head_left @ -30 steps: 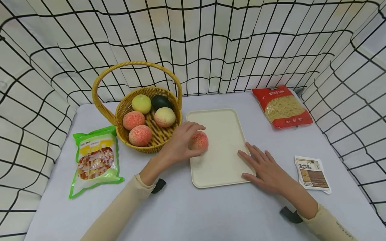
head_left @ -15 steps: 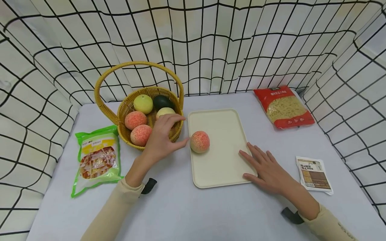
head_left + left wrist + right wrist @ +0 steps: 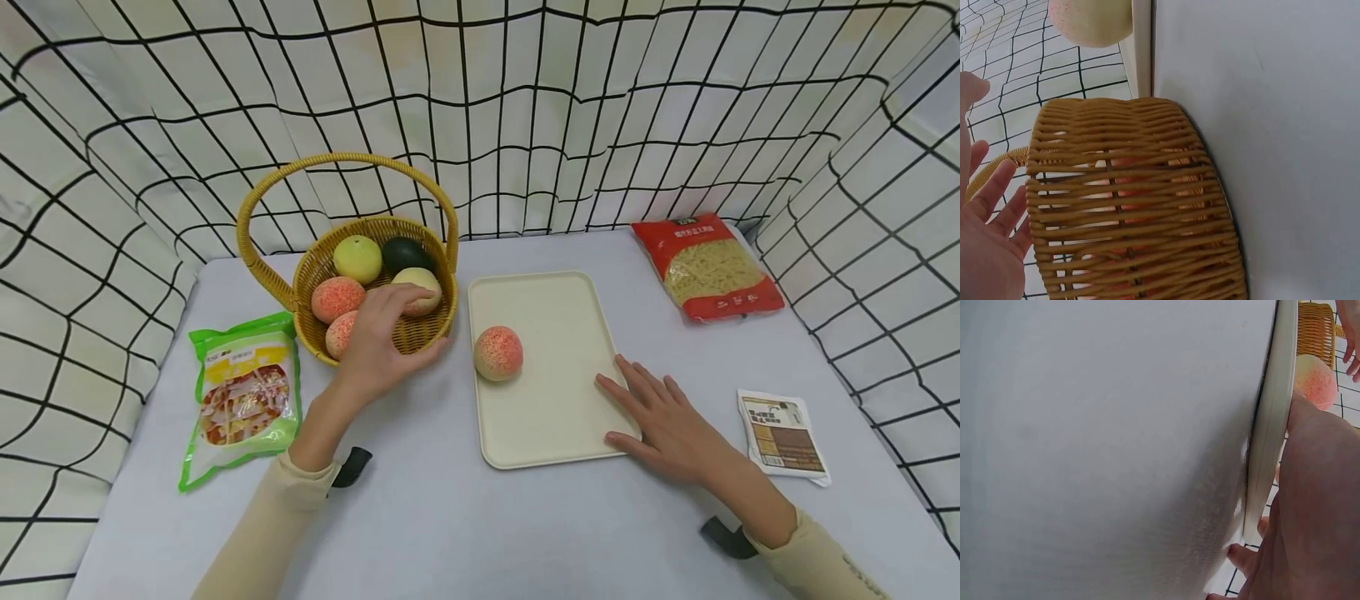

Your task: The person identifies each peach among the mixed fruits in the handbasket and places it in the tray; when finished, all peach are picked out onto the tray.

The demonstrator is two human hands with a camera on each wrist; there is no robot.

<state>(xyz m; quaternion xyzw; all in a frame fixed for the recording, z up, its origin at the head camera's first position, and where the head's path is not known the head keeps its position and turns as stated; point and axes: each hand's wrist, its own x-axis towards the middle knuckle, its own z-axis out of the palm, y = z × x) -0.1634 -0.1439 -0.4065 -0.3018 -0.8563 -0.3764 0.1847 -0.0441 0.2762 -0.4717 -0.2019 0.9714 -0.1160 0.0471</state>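
Note:
My left hand [image 3: 375,343] hovers over the near side of a woven basket [image 3: 411,333], fingers spread and holding nothing. Its fingertips overlap a pale yellow peach [image 3: 422,282] in the head view; contact cannot be told. Beneath or beside the hand are two pink peaches, one [image 3: 337,299] in plain sight and one [image 3: 341,334] partly covered. A yellow-green round fruit [image 3: 357,259] and a dark green avocado-like fruit [image 3: 406,254] lie farther back. Another peach [image 3: 498,353] sits on a cream tray [image 3: 555,383], whose right edge my right hand [image 3: 660,427] touches with spread fingers.
A green-edged food bag [image 3: 243,400] lies left of the basket. At the back right is a red pasta bag [image 3: 708,267], with a small white-and-brown packet [image 3: 782,435] nearer. The basket's tall handle [image 3: 345,157] arches above the fruit. Black-lined netting surrounds the table.
My left hand has let go of the peach on the tray's left side and moved left over the basket. My right hand has stayed at the tray's edge.

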